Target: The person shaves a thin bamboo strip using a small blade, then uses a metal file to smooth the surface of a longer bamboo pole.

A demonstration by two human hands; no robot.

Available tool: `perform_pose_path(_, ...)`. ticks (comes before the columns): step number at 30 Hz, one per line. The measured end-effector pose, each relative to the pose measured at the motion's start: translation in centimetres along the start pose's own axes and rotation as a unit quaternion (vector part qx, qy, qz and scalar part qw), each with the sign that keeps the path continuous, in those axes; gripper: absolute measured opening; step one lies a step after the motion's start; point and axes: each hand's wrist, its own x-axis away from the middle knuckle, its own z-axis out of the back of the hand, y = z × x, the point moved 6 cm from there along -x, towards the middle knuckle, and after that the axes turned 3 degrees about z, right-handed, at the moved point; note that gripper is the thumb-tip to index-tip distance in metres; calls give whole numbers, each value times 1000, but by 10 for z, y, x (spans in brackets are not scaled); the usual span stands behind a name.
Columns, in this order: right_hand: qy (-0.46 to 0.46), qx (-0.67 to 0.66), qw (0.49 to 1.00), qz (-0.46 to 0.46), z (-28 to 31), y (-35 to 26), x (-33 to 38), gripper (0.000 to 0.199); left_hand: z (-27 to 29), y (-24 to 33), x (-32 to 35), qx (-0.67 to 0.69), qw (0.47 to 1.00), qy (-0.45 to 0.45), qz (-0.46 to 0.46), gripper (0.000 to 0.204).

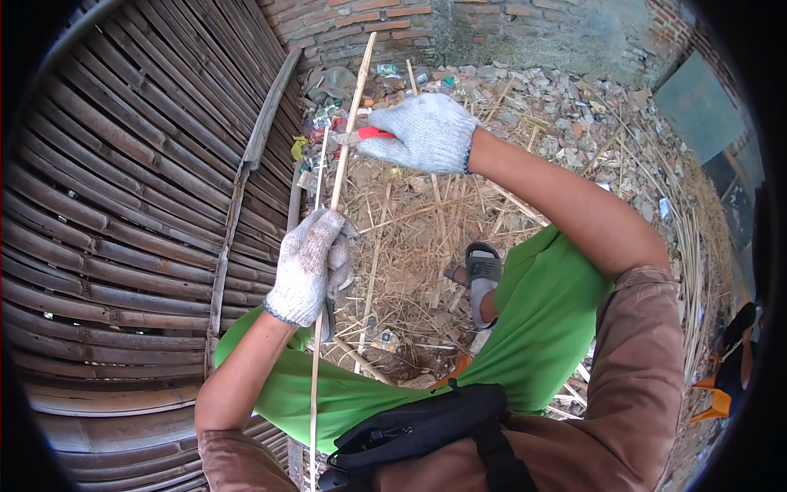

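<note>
My left hand (310, 266), in a whitish knitted glove with brown smudges, is closed around a long pale bamboo strip (354, 102). The strip's wider end rises up and away past my fist. A thinner bamboo strip (320, 176) runs close beside it, and a narrow length hangs below the fist past my thigh; whether these are one piece is hidden by the glove. My right hand (428, 133), gloved in pale grey-white, is closed on a red-handled utility knife (375, 133). Its blade (348, 139) lies across the wider strip, a forearm's reach above my left fist.
A bamboo slat wall (123, 213) stands close on the left, and a brick wall (402, 25) at the back. Bamboo shavings (410, 271) and rubbish cover the ground. Long thin strips (693, 271) lie at the right. My green-trousered knees frame the work, with a black waist bag (422, 422) at my lap.
</note>
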Motion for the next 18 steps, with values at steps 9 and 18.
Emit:
perform_pose_path(9, 71, -34, 996, 41, 0, -10, -5, 50, -3, -10, 29, 33, 998, 29, 48, 29)
perform_pose_path(18, -27, -26, 998, -45, -14, 28, -10, 61, -4, -20, 32, 25, 997, 40, 59, 31)
